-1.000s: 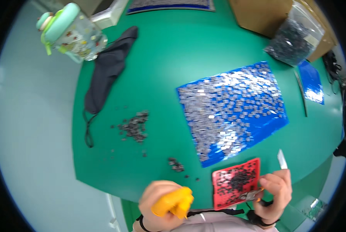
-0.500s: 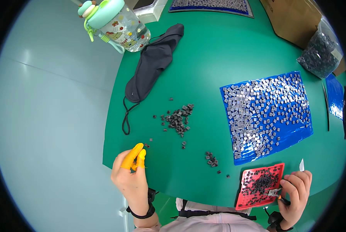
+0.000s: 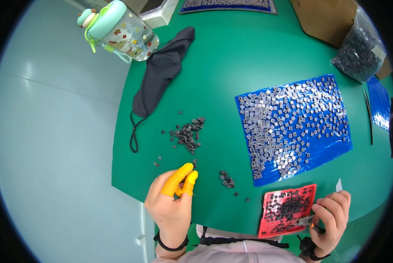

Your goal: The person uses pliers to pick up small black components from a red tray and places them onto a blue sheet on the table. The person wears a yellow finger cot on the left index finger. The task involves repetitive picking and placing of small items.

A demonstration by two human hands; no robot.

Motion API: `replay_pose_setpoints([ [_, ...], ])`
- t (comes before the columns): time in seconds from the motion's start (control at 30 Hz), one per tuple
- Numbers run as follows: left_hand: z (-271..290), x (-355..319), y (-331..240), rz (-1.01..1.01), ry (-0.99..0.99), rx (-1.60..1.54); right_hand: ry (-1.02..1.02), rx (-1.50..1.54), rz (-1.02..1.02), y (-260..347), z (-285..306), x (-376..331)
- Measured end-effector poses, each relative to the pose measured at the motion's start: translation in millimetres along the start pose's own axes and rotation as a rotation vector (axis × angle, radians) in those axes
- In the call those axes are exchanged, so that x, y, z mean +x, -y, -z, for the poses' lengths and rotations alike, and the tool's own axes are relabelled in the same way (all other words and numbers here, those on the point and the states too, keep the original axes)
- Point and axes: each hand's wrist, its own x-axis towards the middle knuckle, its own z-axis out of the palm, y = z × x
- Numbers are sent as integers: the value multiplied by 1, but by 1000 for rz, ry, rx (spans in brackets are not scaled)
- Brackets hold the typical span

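Note:
Yellow finger cots cover the thumb and index finger of my left hand [image 3: 172,193], which are pinched together. Whatever they hold, if anything, is hidden. Just beyond those fingertips lie a couple of small dark square pieces [image 3: 195,162]. A loose pile of similar pieces [image 3: 188,135] spreads farther away. At the right, my right hand [image 3: 332,217] is closed around small pliers [image 3: 317,228] with metal jaws and an orange-and-black handle. The jaws rest over a red tray [image 3: 309,193] holding many tiny black parts [image 3: 290,208].
A blue sheet [image 3: 328,147] covered with small grey squares lies right of centre. A smaller cluster of pieces [image 3: 227,179] sits before it. Black eye mask [image 3: 161,72] and clear bottle [image 3: 137,39] are far left; cardboard box [image 3: 321,19], bag of dark parts [image 3: 361,55] and tweezers [image 3: 368,116] right.
My left hand has moved right across the table, from the stray pieces at the left to the pair below the pile. My right hand stays at the tray with the pliers. The view has shifted slightly.

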Motion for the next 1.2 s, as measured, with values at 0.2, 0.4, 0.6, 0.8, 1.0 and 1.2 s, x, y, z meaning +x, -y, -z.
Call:
replay_pose_setpoints([
  [0.2, -1, 2, 4, -11, 29, 51, -19, 11, 6, -1, -3, 0],
  [0.4, -7, -16, 5, -255, -58, -217, -88, 11, -38, 6, -4, 0],
  [0.6, -13, -58, -3, 89, 426, -1072, -131, 176, -27, 20, -11, 11],
  [0.8, -12, -76, -13, 275, 513, -1226, -70, 262, -57, 30, -15, 12],
  [1.0, -13, -78, -11, 282, 590, -1290, -61, 239, -45, 31, -19, 14],
  [1.2, -11, -66, -13, 230, 719, -1203, -50, 191, -36, 35, -20, 18],
])
